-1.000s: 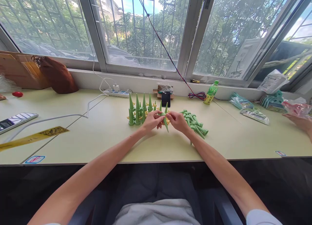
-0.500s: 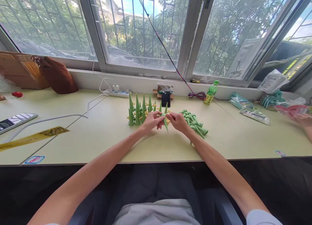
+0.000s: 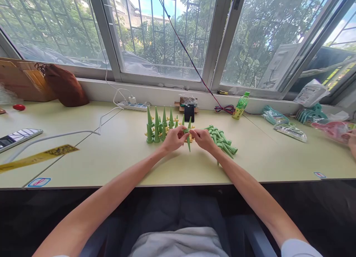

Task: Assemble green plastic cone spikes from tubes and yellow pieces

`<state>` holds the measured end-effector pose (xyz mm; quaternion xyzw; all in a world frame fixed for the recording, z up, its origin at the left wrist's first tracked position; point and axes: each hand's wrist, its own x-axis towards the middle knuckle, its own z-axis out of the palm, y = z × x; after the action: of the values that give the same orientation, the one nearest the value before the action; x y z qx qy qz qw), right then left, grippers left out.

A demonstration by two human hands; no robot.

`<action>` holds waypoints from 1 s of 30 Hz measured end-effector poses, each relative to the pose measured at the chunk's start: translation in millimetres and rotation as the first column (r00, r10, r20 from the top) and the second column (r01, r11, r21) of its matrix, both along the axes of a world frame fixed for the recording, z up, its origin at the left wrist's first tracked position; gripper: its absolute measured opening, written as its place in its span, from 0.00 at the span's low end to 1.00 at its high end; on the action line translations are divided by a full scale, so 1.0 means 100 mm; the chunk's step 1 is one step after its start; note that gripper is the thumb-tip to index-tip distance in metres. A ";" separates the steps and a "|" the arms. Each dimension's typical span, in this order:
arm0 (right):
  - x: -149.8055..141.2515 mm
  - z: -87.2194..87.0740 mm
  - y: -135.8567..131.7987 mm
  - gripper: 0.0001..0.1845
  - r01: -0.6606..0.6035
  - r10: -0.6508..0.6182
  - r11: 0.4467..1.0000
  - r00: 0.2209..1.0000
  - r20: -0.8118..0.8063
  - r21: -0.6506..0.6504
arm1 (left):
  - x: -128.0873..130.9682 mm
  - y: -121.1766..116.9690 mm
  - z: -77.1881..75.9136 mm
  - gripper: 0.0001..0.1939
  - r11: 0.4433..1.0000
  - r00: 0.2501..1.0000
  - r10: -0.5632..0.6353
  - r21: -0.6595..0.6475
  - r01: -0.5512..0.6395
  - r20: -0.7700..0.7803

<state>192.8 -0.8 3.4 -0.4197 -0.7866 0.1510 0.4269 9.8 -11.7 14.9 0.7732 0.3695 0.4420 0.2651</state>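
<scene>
On the worktop (image 3: 105, 153), upright green cones (image 3: 156, 134) at left look finished; the loose pile (image 3: 221, 140) at right seems pending. Between, the left hand (image 3: 174, 140) grips a single cone (image 3: 188, 142); the right hand (image 3: 204, 139) pinches beside it, on what I can't tell.

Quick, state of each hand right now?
Left hand: closed, holding a green spike.
Right hand: closed, fingertips pinched beside that spike; whether it holds anything cannot be told.

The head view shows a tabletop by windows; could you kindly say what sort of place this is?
Probably a shared workroom: heaped green cones, standing green cones, and another person's hand farther along the tabletop.
</scene>
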 end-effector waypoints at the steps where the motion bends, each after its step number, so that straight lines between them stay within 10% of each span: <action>1: 0.00 0.00 0.00 0.35 0.000 0.000 1.000 1.000 -0.005 -0.006 | 0.00 0.00 0.00 0.10 1.000 1.000 0.009 0.026 -0.009 -0.013; 14: -0.03 -0.02 0.02 0.36 -0.023 0.007 0.988 0.994 -0.105 -0.153 | 0.00 0.01 -0.01 0.06 0.981 0.994 0.052 0.193 -0.033 -0.095; 30: -0.03 -0.01 0.00 0.32 -0.068 0.046 0.986 0.988 -0.146 -0.150 | -0.01 0.03 -0.05 0.15 0.992 0.989 -0.091 -0.081 0.101 0.112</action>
<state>189.3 -0.5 2.4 -0.4170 -0.7518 0.2533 0.4435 8.4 -8.3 10.1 0.7528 0.3356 0.4536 0.3388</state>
